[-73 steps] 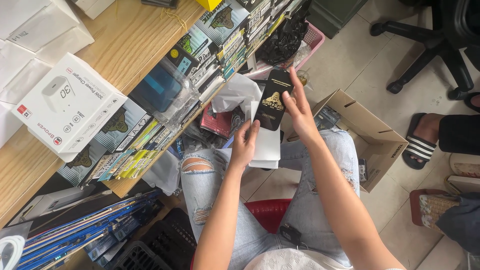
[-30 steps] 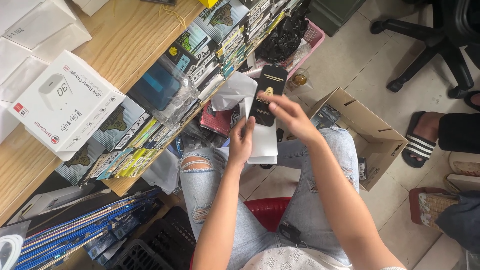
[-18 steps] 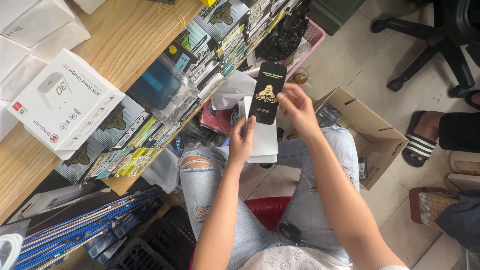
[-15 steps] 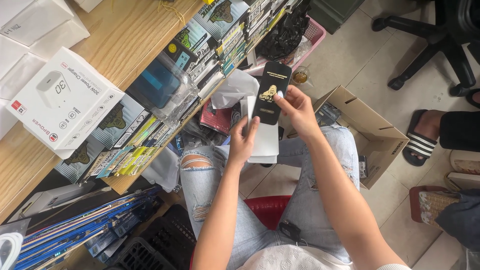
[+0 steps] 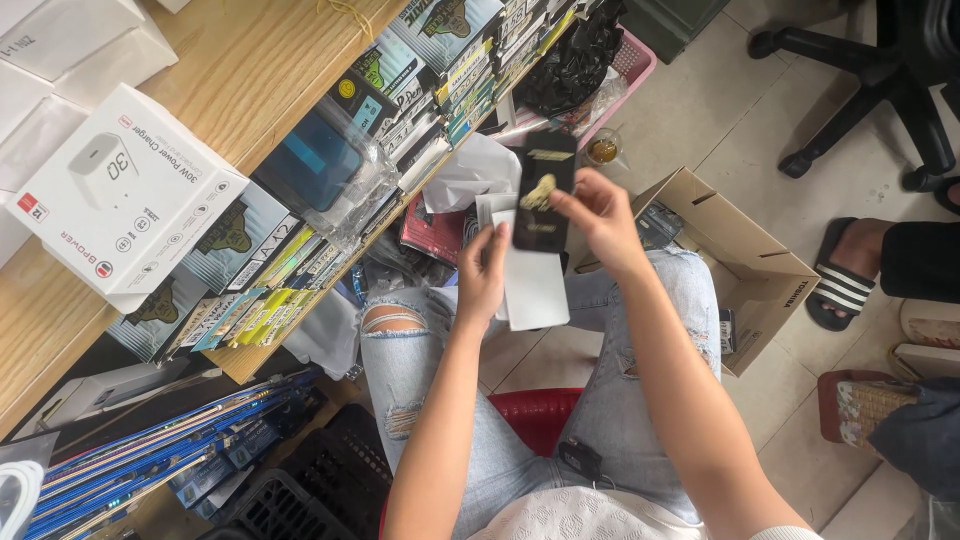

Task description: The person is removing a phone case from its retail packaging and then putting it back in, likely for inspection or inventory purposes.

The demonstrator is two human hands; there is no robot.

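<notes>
Wooden shelf (image 5: 250, 70), white boxes (image 5: 125, 190) on top, tiled floor (image 5: 720, 110), cardboard box (image 5: 745, 270)

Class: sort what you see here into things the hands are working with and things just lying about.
In hand: black packet, in right hand; white sleeve, in left hand.
Lying about: cardboard box; white charger box; pink basket.

Open carton (image 5: 745, 262) right of knees, packed shelf (image 5: 300, 270) left, stool (image 5: 540, 415) beneath.
</notes>
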